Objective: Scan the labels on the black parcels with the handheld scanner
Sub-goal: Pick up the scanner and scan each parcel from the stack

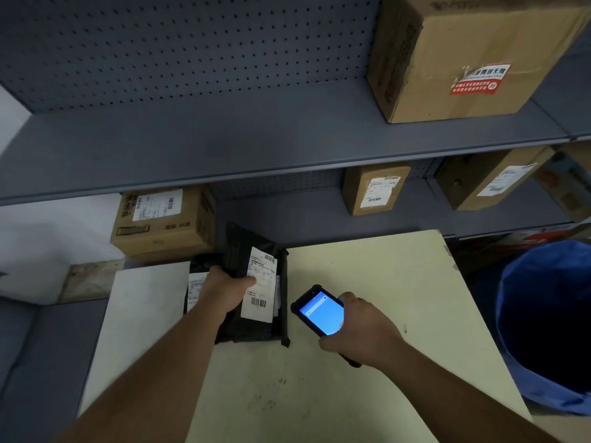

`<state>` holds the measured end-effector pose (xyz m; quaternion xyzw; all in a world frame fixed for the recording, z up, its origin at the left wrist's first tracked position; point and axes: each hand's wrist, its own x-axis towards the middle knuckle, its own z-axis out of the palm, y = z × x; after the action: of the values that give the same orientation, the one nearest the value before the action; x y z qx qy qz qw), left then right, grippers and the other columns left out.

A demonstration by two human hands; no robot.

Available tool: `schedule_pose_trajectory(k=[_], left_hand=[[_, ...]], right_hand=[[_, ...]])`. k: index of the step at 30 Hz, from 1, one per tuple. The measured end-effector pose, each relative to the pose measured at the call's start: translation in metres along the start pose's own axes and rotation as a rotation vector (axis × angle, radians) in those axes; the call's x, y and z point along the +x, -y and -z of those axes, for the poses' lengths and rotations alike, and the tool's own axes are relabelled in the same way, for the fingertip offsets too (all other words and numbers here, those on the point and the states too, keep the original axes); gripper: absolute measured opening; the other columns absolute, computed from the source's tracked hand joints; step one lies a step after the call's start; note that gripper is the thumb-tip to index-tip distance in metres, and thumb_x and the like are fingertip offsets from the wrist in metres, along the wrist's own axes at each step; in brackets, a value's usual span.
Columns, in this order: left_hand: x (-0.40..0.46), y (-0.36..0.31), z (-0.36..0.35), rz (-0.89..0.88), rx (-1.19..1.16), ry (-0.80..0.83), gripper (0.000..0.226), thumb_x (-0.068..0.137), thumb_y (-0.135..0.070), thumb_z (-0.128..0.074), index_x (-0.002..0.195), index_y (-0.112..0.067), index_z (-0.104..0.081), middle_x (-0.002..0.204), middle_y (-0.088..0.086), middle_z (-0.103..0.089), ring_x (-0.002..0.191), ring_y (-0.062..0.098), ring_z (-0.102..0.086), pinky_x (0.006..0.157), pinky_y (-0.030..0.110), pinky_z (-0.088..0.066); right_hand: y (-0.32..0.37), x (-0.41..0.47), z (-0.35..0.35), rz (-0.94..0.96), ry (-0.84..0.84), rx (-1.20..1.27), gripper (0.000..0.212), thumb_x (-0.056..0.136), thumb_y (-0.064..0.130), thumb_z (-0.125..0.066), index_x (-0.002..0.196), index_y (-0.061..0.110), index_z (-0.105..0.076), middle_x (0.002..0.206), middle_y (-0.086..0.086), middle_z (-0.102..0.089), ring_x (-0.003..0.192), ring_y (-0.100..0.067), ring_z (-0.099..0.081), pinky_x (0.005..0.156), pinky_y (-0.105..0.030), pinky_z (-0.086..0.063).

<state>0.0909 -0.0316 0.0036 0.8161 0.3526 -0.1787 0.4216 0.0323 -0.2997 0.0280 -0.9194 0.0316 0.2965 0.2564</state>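
My left hand (227,290) grips a black parcel (246,251) and tilts it up off a small stack of black parcels (249,330) at the far left of the pale yellow table (367,314). Its white barcode label (260,292) faces up, my thumb resting on the label's left edge. Another labelled black parcel (196,282) lies behind my hand. My right hand (358,330) holds the handheld scanner (319,310), its blue screen lit, just right of the parcels and apart from them.
Grey metal shelves (256,148) stand behind the table, with cardboard boxes (163,219) on the lower shelf and a large box (463,52) above. A blue-lined bin (547,324) sits at the right. A white board (140,314) lies left of the table.
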Motion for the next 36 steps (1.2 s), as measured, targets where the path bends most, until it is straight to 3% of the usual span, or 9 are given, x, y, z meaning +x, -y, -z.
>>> schedule_pose_trajectory(k=[4, 11, 17, 26, 36], left_hand=[[-0.001, 0.001, 0.011, -0.002, -0.092, -0.003, 0.076, 0.073, -0.037, -0.086, 0.14, -0.016, -0.058, 0.129, 0.007, -0.073, 0.114, 0.033, -0.069, 0.1, 0.052, -0.056], [-0.007, -0.002, 0.029, -0.053, -0.227, 0.01, 0.084, 0.061, -0.035, -0.094, 0.136, -0.015, -0.061, 0.125, 0.006, -0.076, 0.107, 0.028, -0.074, 0.099, 0.051, -0.059], [-0.023, -0.006, 0.03, -0.089, -0.311, -0.003, 0.065, 0.077, -0.014, -0.091, 0.132, -0.016, -0.055, 0.136, 0.007, -0.07, 0.122, 0.032, -0.068, 0.108, 0.055, -0.053], [-0.027, 0.004, 0.03, -0.106, -0.401, -0.005, 0.075, 0.077, -0.013, -0.092, 0.14, -0.013, -0.052, 0.135, 0.006, -0.071, 0.124, 0.032, -0.068, 0.108, 0.056, -0.054], [-0.024, 0.01, 0.032, -0.114, -0.425, -0.026, 0.07, 0.077, -0.013, -0.091, 0.136, -0.014, -0.054, 0.133, 0.006, -0.072, 0.121, 0.032, -0.069, 0.106, 0.056, -0.055]], right_hand=[[0.008, -0.007, 0.006, 0.027, 0.044, 0.03, 0.061, 0.071, 0.045, -0.087, 0.118, 0.023, -0.055, 0.107, 0.005, -0.064, 0.098, -0.016, -0.066, 0.086, -0.041, -0.064], [0.019, -0.023, 0.014, 0.036, 0.108, 0.061, 0.059, 0.07, 0.048, -0.087, 0.115, 0.025, -0.057, 0.105, 0.006, -0.063, 0.097, -0.016, -0.068, 0.086, -0.04, -0.063], [0.03, -0.035, 0.015, 0.01, 0.102, 0.066, 0.059, 0.068, 0.051, -0.086, 0.111, 0.023, -0.057, 0.102, 0.007, -0.062, 0.096, -0.017, -0.067, 0.076, -0.035, -0.056], [0.042, -0.044, 0.009, -0.024, 0.102, 0.095, 0.056, 0.068, 0.048, -0.086, 0.109, 0.023, -0.058, 0.1, 0.006, -0.062, 0.096, -0.018, -0.069, 0.073, -0.035, -0.056], [0.048, -0.047, 0.005, -0.026, 0.089, 0.112, 0.055, 0.066, 0.049, -0.086, 0.105, 0.021, -0.057, 0.099, 0.004, -0.063, 0.095, -0.021, -0.07, 0.07, -0.035, -0.053]])
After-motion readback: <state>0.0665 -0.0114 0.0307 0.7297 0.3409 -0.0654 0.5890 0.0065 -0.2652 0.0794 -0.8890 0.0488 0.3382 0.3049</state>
